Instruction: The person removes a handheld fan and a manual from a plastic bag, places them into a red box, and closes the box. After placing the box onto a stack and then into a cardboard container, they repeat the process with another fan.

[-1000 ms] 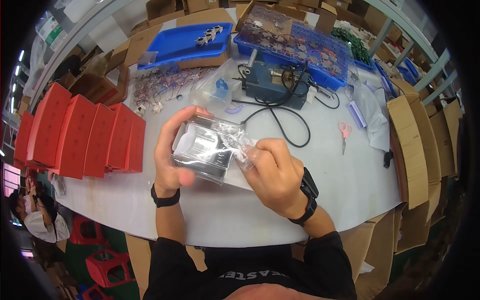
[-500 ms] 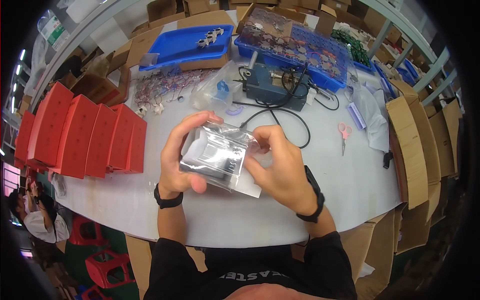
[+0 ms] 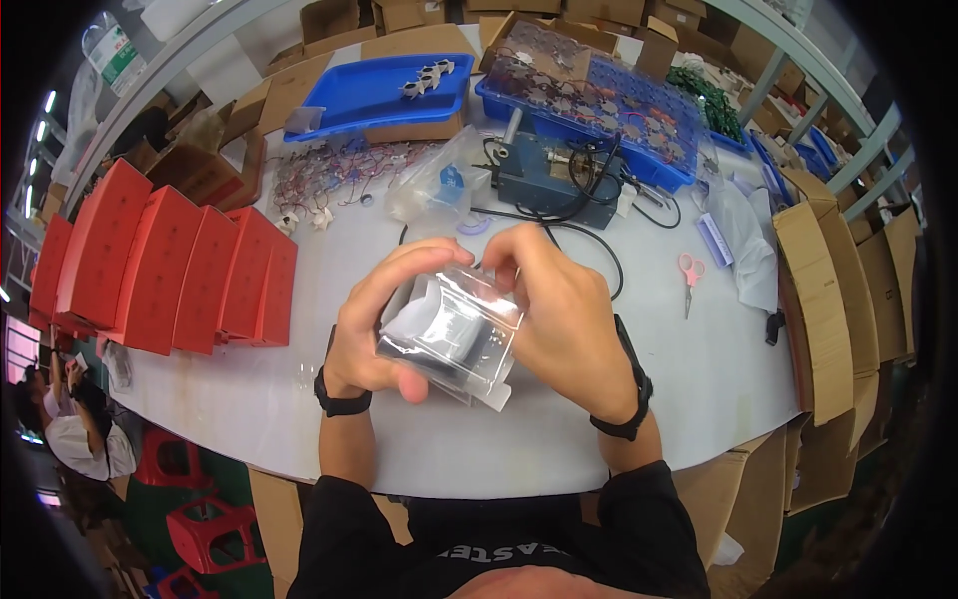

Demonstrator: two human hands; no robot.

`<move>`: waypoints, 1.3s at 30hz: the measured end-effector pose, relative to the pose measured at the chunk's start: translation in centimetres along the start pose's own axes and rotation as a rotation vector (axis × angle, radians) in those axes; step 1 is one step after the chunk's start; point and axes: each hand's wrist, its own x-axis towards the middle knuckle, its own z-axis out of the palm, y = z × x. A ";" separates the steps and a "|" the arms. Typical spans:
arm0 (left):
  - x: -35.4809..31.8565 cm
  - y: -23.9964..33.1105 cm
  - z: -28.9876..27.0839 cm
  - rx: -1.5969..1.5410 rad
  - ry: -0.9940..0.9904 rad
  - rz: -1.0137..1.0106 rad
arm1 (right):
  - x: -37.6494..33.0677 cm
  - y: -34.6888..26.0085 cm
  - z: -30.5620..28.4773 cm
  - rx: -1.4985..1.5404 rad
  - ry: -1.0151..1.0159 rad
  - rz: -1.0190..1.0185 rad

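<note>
Both hands are holding a clear plastic pouch [image 3: 451,334] with a grey-white item inside, raised above the white worktop [image 3: 699,379] near its front edge. The left hand [image 3: 384,329] is gripping the pouch's left side, fingers clamped on it, thumb underneath. The right hand [image 3: 564,319] is closing its fingers over the pouch's upper right edge. Red boxes [image 3: 170,265] are standing to the left; pink scissors [image 3: 689,275] are lying to the right.

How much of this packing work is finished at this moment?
Done: a grey part sits inside the clear bag. In hand: the left hand grips the bag's side, while the right hand pinches its top edge. Left: the loose wired parts on the table are not bagged.
</note>
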 end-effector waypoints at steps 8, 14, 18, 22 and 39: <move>0.0 -0.8 -0.8 -0.061 0.073 0.007 | 0.1 0.6 0.1 0.180 -0.130 0.031; -0.1 -1.0 -1.3 -0.102 0.120 0.003 | 0.0 1.5 -0.1 0.214 -0.136 -0.080; -0.1 -1.0 -1.0 -0.103 0.050 0.016 | 0.0 0.7 0.8 0.133 -0.089 0.040; -0.6 -0.8 -1.4 -0.204 0.079 -0.072 | 0.3 0.3 0.3 0.153 -0.215 0.144; -1.1 -2.4 -1.8 -0.240 0.189 -0.156 | 2.5 4.0 1.1 0.601 -0.591 0.344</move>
